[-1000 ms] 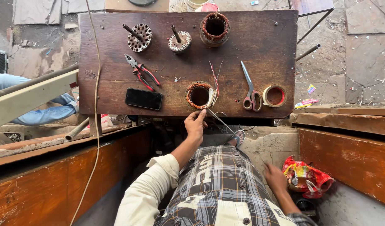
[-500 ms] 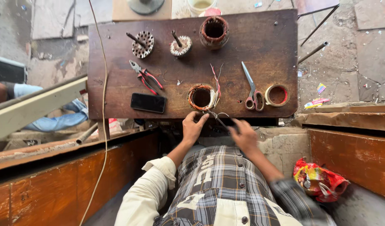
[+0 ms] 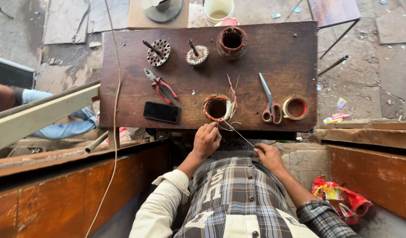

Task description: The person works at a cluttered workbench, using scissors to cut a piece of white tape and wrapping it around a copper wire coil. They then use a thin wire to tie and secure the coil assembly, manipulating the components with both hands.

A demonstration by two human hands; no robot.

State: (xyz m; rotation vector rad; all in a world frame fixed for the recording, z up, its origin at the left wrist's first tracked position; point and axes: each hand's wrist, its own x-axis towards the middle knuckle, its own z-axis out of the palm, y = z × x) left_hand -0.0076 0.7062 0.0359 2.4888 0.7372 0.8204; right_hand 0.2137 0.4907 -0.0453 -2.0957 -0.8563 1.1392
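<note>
Head view, looking straight down at a dark wooden board (image 3: 273, 57) with the person's lap below it.

Left hand (image 3: 206, 140): at the near edge of the board, fingers curled in and pinched at the tips on a thin wire (image 3: 238, 133), just below the coil.

Right hand (image 3: 267, 155): lower and to the right of the left hand, over the checked shirt (image 3: 238, 194), fingers closed on the other end of the same wire. The wire runs taut and slanted between the two hands.

Copper-wound coil ring (image 3: 217, 107): on the board directly above the left hand, just beyond its fingertips, not clearly touching them. Red and pale leads stick up from its right side.

Around the hands:
- Black phone (image 3: 161, 112), flat, up and left of the left hand
- Red-handled pliers (image 3: 160, 84), beyond the phone
- Scissors (image 3: 268, 100), blades pointing away, up from the right hand
- Tape roll (image 3: 295, 108), just right of the scissors, touching or nearly so; cannot tell which
- Far side of the board: two toothed rotor pieces (image 3: 158, 52) (image 3: 197, 54) and a larger wound stator (image 3: 232, 42), well apart from both hands

Off the board: red crumpled bag (image 3: 342, 200) on the floor to the right of the right forearm; another person's leg in blue jeans (image 3: 57, 128) far left
</note>
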